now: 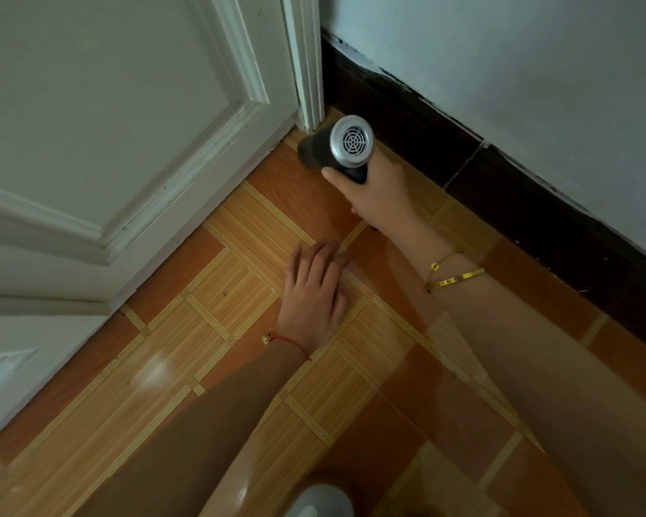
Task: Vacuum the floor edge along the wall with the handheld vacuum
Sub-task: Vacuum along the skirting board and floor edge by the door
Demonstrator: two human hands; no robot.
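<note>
My right hand (379, 188) grips the handle of a black handheld vacuum (329, 149) with a silver vented rear cap facing me. Its nose points down-left into the corner where the white door frame (306, 69) meets the dark skirting board (407, 117); the nozzle tip is hidden by the body. My left hand (314, 289) lies flat on the orange tiled floor (221, 292), fingers spread, just below the vacuum and holding nothing. The skirting runs from the corner down to the right along the pale wall (519, 61).
A white panelled door (109, 125) fills the left side, its bottom edge meeting the floor. A pale rounded object (314, 503) shows at the bottom edge. The patterned floor stretches toward me between both forearms.
</note>
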